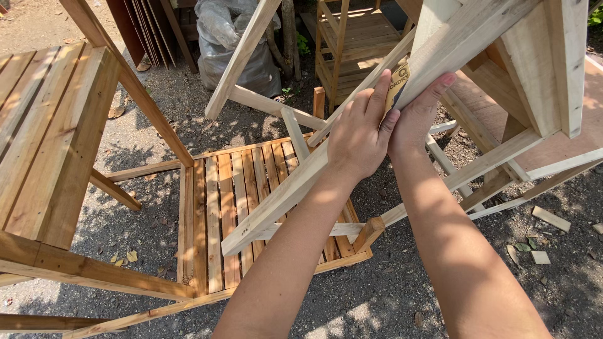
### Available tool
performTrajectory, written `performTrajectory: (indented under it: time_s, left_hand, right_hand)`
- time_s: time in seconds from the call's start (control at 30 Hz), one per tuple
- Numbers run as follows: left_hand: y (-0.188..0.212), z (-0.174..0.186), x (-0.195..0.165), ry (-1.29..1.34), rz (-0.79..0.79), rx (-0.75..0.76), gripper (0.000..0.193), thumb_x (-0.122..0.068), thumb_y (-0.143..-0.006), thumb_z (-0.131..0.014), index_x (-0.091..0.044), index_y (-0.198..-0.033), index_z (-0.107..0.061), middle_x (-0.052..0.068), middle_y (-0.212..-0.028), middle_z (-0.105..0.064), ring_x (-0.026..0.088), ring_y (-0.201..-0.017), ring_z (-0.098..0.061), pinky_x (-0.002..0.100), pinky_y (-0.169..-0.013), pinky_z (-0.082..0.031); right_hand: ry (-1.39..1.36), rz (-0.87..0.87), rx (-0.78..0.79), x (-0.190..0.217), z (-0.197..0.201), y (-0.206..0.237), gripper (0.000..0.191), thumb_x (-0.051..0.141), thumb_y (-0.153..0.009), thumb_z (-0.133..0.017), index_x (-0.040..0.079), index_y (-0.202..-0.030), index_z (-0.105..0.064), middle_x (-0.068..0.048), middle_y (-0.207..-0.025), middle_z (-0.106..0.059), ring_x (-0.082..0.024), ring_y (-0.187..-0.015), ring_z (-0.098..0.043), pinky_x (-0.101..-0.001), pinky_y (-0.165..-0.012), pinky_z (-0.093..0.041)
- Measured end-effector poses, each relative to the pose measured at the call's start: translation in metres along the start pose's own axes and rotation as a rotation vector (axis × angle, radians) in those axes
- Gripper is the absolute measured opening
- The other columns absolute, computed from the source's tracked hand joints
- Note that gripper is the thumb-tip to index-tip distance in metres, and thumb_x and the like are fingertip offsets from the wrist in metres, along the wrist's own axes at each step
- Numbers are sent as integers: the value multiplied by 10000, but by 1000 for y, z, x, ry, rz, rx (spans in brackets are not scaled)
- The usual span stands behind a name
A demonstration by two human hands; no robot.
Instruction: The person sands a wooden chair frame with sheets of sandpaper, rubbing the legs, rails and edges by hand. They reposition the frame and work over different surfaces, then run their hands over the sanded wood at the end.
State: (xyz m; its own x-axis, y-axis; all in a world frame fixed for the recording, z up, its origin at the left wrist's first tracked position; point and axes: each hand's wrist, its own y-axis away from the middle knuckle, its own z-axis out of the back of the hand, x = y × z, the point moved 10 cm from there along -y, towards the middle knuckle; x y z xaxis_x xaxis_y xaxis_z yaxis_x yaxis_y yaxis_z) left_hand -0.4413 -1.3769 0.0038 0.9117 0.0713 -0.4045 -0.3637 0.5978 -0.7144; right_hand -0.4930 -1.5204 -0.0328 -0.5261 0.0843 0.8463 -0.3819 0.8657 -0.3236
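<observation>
Head view: left hand [359, 133] and right hand [416, 119] together press sandpaper [396, 86] against a pale wooden rail [440, 53].

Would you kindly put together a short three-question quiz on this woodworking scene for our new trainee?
1. True or false: both hands press a sheet of sandpaper against the pale wooden leg.
2. What lies on the ground below the leg? A) slatted wooden panel B) metal bucket C) coiled rope
3. Which hand lies further up the leg?

Key
1. True: left hand and right hand both bear on it.
2. A, the slatted wooden panel.
3. The right hand.
</observation>
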Motion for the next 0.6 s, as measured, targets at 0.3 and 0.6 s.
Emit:
performTrajectory:
  time_s: [0.3, 0.6]
  left_hand:
    - [156, 52, 121, -157, 223, 176, 612, -379, -1088, -403, -98, -1616, -275, 180, -1168, -598, 392, -1021, -590, 523, -916, -466]
    - [10, -4, 21, 68, 85, 44, 595, -452, -1101, -381, -189, -1625, -281, 106, -1586, -485, 349, -1372, -548, 460, -1120, -460]
  right_hand:
    - [-6, 24, -37, -13, 3, -7, 1207, 914, -828, -309, 3, -1612, -199, -208, -1575, -394, -322, -1467, -399, -472, -1245, -289]
    - [41, 10, 15, 0, -5, 3, 1162, 902, -847, -243, -6, -1564, -351, -206, -1491, -509, -331, -1400, -490, -463, -1235, -349]
